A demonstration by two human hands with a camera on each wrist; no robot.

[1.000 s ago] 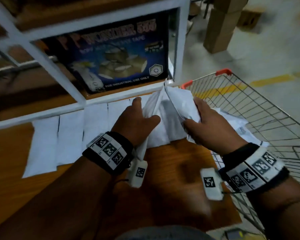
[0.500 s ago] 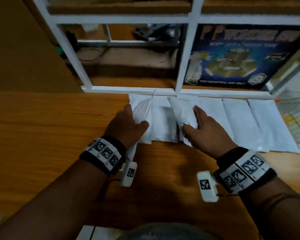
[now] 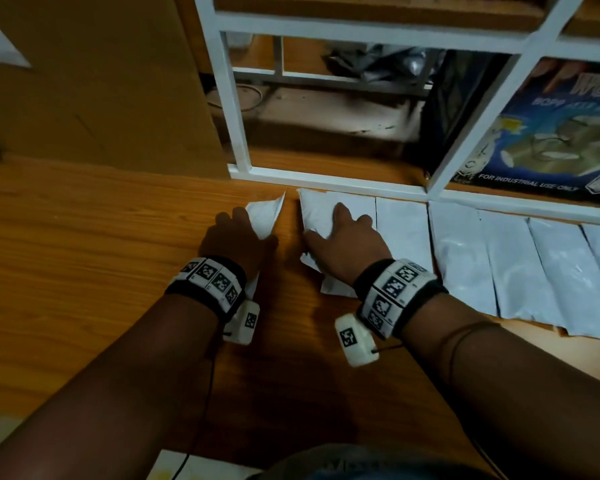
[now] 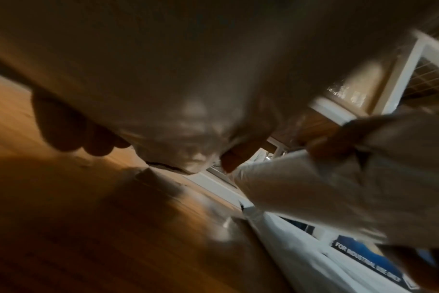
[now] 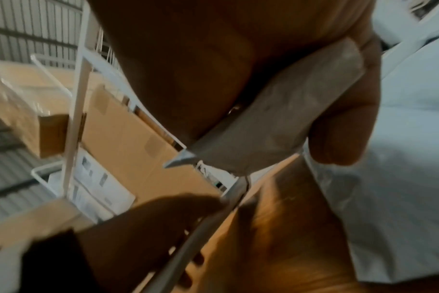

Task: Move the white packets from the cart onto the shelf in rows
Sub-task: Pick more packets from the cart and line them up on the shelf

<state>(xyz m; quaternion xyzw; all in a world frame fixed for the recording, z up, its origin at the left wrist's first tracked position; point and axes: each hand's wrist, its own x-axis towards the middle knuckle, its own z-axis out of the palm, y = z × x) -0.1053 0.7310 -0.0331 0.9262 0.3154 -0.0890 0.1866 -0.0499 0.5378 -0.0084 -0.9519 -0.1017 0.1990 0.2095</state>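
On the wooden shelf (image 3: 84,258), my left hand (image 3: 238,233) grips a white packet (image 3: 265,218) with its far corner tipped up. In the left wrist view my fingers (image 4: 70,128) curl round that packet (image 4: 188,89) just above the wood. A gap to the right, my right hand (image 3: 347,240) holds a second white packet (image 3: 317,211), low on the shelf at the white frame rail (image 3: 326,181). The right wrist view shows this packet (image 5: 276,128) pinched by my thumb (image 5: 346,119). A row of several white packets (image 3: 464,258) lies flat further right.
A blue printed box (image 3: 551,133) stands behind the rail at the right. A large cardboard box (image 3: 101,81) stands at the back left. Bare wood stretches left of my left hand. The cart is out of view.
Both hands have carried their packets left along the shelf and down towards the wood. They have drawn apart, leaving a gap between the two packets. The cart has left the view.
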